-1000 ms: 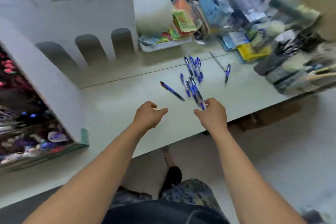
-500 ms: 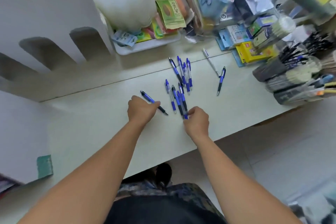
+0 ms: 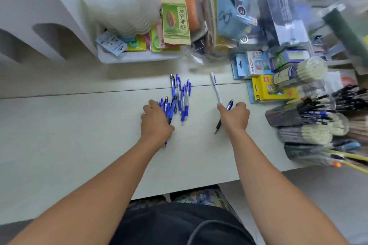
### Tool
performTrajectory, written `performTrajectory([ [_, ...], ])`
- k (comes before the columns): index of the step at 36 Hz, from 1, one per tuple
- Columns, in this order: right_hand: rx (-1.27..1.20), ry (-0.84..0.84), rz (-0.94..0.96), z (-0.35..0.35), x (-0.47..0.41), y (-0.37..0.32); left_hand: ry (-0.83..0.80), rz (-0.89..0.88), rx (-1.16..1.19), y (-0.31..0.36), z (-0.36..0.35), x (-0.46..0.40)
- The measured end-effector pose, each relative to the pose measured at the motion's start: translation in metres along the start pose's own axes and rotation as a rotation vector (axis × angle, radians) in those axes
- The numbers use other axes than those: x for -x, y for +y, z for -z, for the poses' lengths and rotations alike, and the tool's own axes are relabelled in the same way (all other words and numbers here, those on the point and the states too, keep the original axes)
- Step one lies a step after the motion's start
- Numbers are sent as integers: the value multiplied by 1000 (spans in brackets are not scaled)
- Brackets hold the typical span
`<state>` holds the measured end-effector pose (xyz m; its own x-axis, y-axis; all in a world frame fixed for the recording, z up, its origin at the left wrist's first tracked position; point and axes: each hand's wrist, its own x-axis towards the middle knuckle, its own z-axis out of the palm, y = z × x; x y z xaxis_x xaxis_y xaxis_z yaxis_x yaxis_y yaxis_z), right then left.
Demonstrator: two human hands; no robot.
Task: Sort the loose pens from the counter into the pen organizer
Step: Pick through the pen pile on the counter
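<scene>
Several blue pens (image 3: 180, 97) lie bunched on the pale counter (image 3: 79, 125). My left hand (image 3: 155, 121) lies on the left side of the bunch, its fingers curled round a few of the pens. My right hand (image 3: 236, 115) grips a single blue and black pen (image 3: 224, 116) further right, tip pointing toward me. A white pen (image 3: 216, 87) lies just beyond that hand. The pen organizer (image 3: 310, 123), dark tubs packed with pens and pencils, lies at the counter's right end.
A white tray (image 3: 137, 56) of packets and a stack of clear lids stands behind the pens. Boxed stationery (image 3: 268, 87) and bagged goods crowd the back right. A white arched divider (image 3: 39, 32) rises at the left. The counter's front edge is near my body.
The view moved closer to the counter. My left hand shifted right onto the pen bunch. My right hand left the bunch, moved right and took hold of the single pen.
</scene>
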<state>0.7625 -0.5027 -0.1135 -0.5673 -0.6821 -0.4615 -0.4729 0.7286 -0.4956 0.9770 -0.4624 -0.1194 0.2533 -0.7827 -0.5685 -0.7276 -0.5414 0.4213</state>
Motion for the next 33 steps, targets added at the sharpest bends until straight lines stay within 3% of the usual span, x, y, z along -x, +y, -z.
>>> performTrajectory([
  [7,21,-218,182,-6,-46,-35,159,94,148,2,5,-13],
  [11,122,-330,378,-23,-40,-50,233,171,297,9,8,-22],
  [16,304,-307,498,-53,2,-55,230,173,213,19,12,-28],
  [20,313,-275,532,-71,21,-55,169,174,167,20,14,-30],
  [27,267,-444,539,-79,29,-59,75,177,375,14,18,-37],
  [33,-21,-600,388,-83,47,-44,1,166,528,3,17,-35],
])
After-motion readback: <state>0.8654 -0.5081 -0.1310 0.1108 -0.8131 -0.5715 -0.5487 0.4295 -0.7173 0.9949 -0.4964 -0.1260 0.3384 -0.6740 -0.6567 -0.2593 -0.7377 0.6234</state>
